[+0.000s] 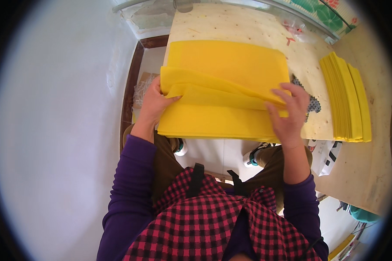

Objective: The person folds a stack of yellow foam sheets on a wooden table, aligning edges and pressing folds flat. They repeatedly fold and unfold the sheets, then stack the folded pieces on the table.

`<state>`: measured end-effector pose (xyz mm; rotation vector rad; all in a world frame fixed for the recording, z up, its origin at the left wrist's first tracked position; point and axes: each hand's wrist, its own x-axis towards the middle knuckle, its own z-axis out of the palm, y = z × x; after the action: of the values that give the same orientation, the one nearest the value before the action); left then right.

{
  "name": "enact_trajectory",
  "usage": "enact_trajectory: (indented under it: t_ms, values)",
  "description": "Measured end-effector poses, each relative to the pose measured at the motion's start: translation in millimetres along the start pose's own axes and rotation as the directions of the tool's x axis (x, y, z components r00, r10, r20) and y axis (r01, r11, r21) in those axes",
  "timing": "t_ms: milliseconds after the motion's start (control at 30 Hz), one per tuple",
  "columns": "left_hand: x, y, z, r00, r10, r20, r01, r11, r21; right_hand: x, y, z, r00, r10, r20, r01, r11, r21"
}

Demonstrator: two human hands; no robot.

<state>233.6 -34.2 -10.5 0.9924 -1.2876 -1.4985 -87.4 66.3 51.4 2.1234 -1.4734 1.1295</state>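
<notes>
A stack of yellow cloth sheets lies on the wooden table in front of me, reaching its near edge. The upper yellow sheet is partly raised and folded over in soft creases across the middle. My left hand grips this sheet at its left edge, thumb on top and the other fingers hidden behind. At the right edge, my right hand is slightly blurred, its fingers and thumb apart over the cloth; whether it touches the cloth is hard to tell.
A pale wooden table carries the cloth. To the right stands another pile of folded yellow cloth. A grey jagged-edged piece lies beside my right hand, and clear plastic farther back. A white wall rises at left.
</notes>
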Motion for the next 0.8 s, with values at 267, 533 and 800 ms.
enact_trajectory:
  t_ms: [267,533,800]
  values:
    - [-3,3,2,1.000,-0.016,-0.022,0.017,0.999,0.031,16,-53,33,0.967,0.011,0.254,-0.038,0.994,0.100]
    - [-1,1,-1,0.999,-0.033,-0.003,0.033,0.999,0.016,23,-53,43,0.948,0.023,0.318,-0.043,0.997,0.058]
    - [-6,1,-11,0.998,-0.036,0.057,0.036,0.999,0.001,22,-48,35,0.905,-0.009,0.425,-0.028,0.996,0.082]
